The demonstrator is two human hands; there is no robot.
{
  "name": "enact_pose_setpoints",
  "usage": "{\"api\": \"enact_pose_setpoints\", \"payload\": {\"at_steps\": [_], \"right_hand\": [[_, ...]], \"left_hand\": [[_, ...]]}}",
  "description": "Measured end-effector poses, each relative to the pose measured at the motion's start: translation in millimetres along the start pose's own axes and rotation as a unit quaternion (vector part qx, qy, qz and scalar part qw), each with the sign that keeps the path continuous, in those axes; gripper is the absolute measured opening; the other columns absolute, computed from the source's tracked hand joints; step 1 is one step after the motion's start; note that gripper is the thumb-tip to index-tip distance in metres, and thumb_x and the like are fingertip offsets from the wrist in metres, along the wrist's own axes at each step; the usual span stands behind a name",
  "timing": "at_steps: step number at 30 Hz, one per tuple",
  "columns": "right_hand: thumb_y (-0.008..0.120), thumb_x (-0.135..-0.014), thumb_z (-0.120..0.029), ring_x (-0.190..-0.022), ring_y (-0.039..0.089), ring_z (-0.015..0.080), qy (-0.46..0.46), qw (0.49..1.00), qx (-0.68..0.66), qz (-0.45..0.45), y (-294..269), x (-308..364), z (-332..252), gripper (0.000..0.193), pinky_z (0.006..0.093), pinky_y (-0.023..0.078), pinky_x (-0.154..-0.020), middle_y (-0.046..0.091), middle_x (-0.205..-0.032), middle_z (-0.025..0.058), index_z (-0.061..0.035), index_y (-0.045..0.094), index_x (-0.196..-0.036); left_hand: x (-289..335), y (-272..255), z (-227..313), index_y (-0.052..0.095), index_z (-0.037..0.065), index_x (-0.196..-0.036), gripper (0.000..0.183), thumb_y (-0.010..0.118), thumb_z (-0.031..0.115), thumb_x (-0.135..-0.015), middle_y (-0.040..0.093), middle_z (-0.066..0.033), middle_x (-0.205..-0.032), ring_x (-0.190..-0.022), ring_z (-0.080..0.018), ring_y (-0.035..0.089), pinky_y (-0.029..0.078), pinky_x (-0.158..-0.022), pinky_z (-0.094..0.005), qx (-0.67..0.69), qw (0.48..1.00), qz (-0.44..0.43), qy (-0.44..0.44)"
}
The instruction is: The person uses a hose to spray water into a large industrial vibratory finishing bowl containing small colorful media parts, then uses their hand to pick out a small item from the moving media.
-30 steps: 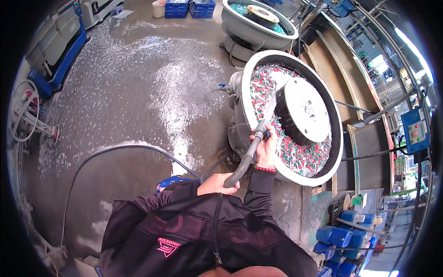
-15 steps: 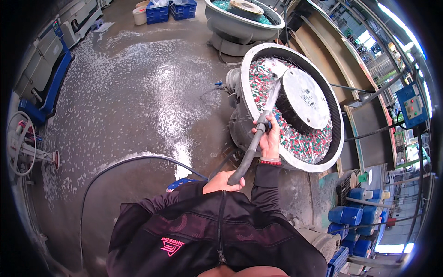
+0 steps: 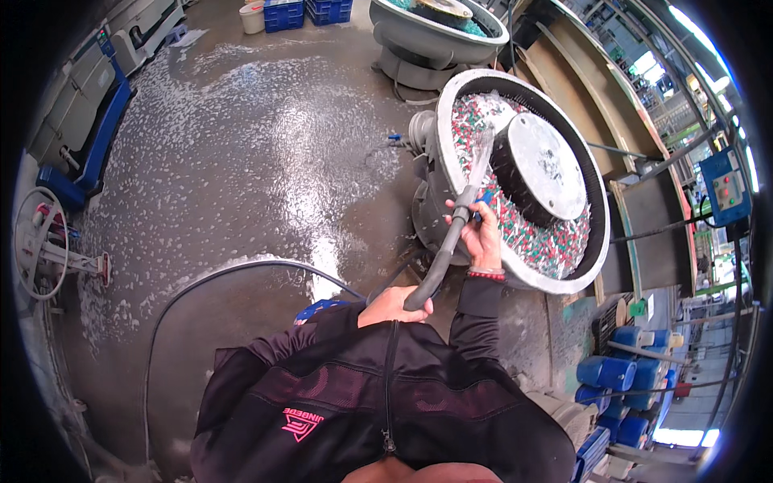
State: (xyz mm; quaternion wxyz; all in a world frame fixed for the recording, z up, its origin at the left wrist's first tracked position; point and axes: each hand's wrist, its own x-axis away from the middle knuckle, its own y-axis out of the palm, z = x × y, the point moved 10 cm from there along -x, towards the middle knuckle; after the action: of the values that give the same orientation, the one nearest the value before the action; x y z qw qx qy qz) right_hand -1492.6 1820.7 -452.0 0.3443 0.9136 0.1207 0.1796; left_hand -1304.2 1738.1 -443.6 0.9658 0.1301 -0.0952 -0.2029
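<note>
My left hand [image 3: 393, 306] is closed around the lower part of a grey water hose [image 3: 443, 264], close to my jacket. Higher up, my right hand [image 3: 483, 240] grips the same hose near its outlet, with fingers wrapped behind a collar and a blue valve handle [image 3: 484, 200] by the thumb. Water [image 3: 483, 151] streams from the outlet into a round vibratory tub [image 3: 538, 280]. Small red, green and white pieces [image 3: 523, 241] fill the ring-shaped channel around the tub's raised centre disc [image 3: 547, 165]. My right wrist wears a red bead bracelet.
Another round tub [image 3: 435, 48] with teal pieces stands beyond. Wet, foamy floor [image 3: 225, 177] spreads left, crossed by a dark hose [image 3: 201, 283]. At right are a blue control box [image 3: 723, 185] and blue drums [image 3: 608, 373]. Blue crates [image 3: 328, 10] stand at the back.
The view has shifted slightly, placing the tub a little farther right. My right hand has turned a little, and more of the blue valve handle shows. Water still flows, and both hands keep their grip.
</note>
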Motion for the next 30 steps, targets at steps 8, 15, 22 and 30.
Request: {"api": "enact_pose_setpoints", "payload": {"at_steps": [8,15,22,30], "right_hand": [[0.046,-0.073,0.003,-0.09,0.057,0.0346,-0.043,0.998,0.007,-0.039,17.6,7.0,-1.6,0.028,0.049,0.054,-0.062,0.048,-0.09,0.0154,0.0036,0.039,-0.1],[0.048,-0.072,0.0,-0.084,0.059,0.0307,-0.054,0.998,0.022,0.009,9.8,0.4,4.6,0.027,0.0446,0.055,-0.055,0.046,-0.085,0.0124,0.0032,0.04,-0.097],[0.047,-0.072,-0.001,-0.082,0.059,0.0287,-0.067,0.997,0.032,0.015,13.6,0.7,5.4,0.025,0.0426,0.055,-0.054,0.046,-0.083,0.0119,0.0033,0.039,-0.096],[0.047,-0.075,-0.005,-0.076,0.058,0.0277,-0.047,0.998,0.019,0.021,0.2,-9.3,20.3,0.022,0.0418,0.054,-0.052,0.047,-0.085,0.0127,0.0013,0.04,-0.094]], "left_hand": [[8.7,-10.4,6.3,0.056,0.004,-0.085,0.013,0.06,0.01,-0.074,0.061,-0.003,-0.073,-0.072,-0.0108,0.06,0.044,-0.068,-0.0239,-0.073,0.997,0.025,0.022],[11.4,-17.8,4.8,0.057,0.004,-0.085,0.013,0.06,0.01,-0.074,0.062,-0.0027,-0.075,-0.074,-0.0112,0.06,0.045,-0.068,-0.0244,-0.056,0.998,0.033,0.02],[15.7,-19.9,0.4,0.058,0.005,-0.086,0.012,0.062,0.009,-0.076,0.059,0.0003,-0.075,-0.074,-0.0062,0.055,0.042,-0.068,-0.0213,-0.026,0.999,0.032,0.007],[14.8,-22.7,1.6,0.058,0.005,-0.084,0.012,0.064,0.008,-0.073,0.055,0.0034,-0.073,-0.068,-0.0038,0.048,0.038,-0.063,-0.019,-0.032,0.998,0.05,0.027]]}}
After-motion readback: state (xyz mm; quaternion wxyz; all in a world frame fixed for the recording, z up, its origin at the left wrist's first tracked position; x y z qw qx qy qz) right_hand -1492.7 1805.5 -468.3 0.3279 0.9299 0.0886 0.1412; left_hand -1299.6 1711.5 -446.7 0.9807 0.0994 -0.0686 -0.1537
